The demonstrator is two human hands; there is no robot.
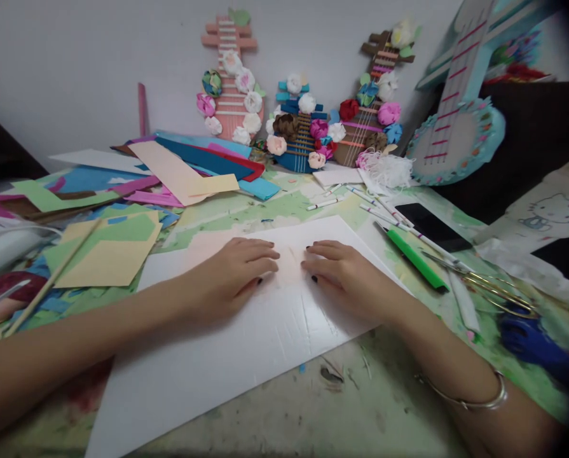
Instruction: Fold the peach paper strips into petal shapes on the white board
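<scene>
Rests the left hand (239,270) and right hand (344,277) at mid-frame, fingers loosely stretched and close together, thumbs slightly apart. Has a thin, pale pink sheet (291,266) beneath the left and at the right's fingertips, lying on a smooth, glossy white board (184,369). Beyond the board's straight near edge, shows paint-stained bench (284,413) at lower centre. At right, past a narrow strip, meets a slim green-handled cutter (415,257), gold-handled scissors (496,291) and a flat black phone (431,226). Crowds at left with layered yellow paper (110,264), at upper centre with lute-shaped pieces (234,108) bearing crumpled blooms.
</scene>
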